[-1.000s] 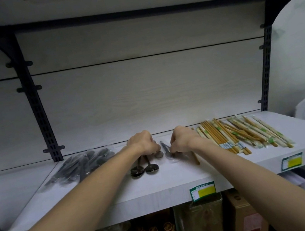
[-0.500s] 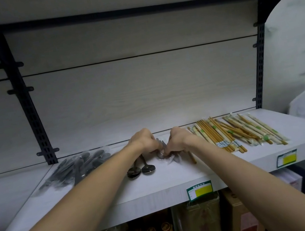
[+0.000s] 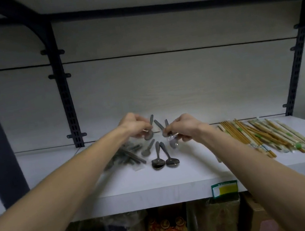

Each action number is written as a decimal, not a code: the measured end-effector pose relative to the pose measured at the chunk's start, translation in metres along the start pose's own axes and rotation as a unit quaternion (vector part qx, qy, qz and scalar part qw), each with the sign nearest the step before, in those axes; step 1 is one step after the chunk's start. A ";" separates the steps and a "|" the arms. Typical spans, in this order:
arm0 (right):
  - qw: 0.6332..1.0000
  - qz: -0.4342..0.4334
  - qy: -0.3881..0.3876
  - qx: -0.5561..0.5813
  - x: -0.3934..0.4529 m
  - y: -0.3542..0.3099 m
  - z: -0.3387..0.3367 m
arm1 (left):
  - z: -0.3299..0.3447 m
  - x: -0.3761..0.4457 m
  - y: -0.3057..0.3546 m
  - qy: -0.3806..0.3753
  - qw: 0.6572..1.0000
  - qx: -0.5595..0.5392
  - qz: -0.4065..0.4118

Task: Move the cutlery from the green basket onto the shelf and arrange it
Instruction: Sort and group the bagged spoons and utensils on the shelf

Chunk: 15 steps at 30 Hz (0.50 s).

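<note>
Both hands are raised a little above the white shelf (image 3: pixel 121 198). My left hand (image 3: pixel 134 127) pinches one metal spoon (image 3: pixel 149 131) with its handle pointing up. My right hand (image 3: pixel 183 128) grips a few wrapped spoons (image 3: pixel 163 129), one bowl hanging below the fingers. Two dark spoons (image 3: pixel 164 159) lie side by side on the shelf under the hands, bowls toward me. A smaller spoon (image 3: pixel 147 150) rests just left of them. The green basket is not in view.
A clear bag of dark cutlery (image 3: pixel 124 157) lies left of the spoons. Wrapped wooden chopsticks (image 3: pixel 267 135) cover the shelf's right part. Black uprights (image 3: pixel 66 102) stand against the back panel. Yellow price tags (image 3: pixel 224 188) hang on the shelf edge; packaged goods sit below.
Both hands have lifted off the shelf with spoons in them and drawn slightly apart. A small spoon now lies beside the two dark ones. The camera has swung left.
</note>
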State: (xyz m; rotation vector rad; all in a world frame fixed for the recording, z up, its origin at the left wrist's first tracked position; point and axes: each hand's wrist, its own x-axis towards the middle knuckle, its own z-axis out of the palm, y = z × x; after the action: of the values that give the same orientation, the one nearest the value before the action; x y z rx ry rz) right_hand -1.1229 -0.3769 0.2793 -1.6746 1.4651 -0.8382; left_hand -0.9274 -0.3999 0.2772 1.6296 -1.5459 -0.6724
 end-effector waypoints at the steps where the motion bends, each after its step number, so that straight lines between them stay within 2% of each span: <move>1: 1.000 -0.005 -0.005 0.007 0.002 -0.008 0.010 | -0.013 -0.001 -0.005 0.012 1.000 0.008 -0.001; 6: 0.998 -0.029 -0.036 0.034 0.009 -0.045 0.060 | -0.070 -0.008 -0.032 0.042 0.996 0.081 0.008; 10: 0.996 -0.047 -0.071 -0.022 0.006 -0.052 0.094 | -0.089 -0.021 -0.059 0.005 0.968 0.253 0.004; 12: 0.989 -0.087 -0.044 -0.115 0.005 -0.048 0.104 | -0.091 -0.028 -0.071 0.002 0.949 0.317 0.005; 15: 0.958 -0.140 -0.007 -0.252 0.004 -0.042 0.108 | -0.091 -0.034 -0.082 -0.001 0.948 0.320 0.006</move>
State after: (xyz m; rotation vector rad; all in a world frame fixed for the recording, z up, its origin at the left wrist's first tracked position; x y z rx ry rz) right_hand -1.0092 -0.3657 0.2602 -2.3032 1.5405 -0.6223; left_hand -0.8108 -0.3541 0.2566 2.0737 -1.8930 -0.1556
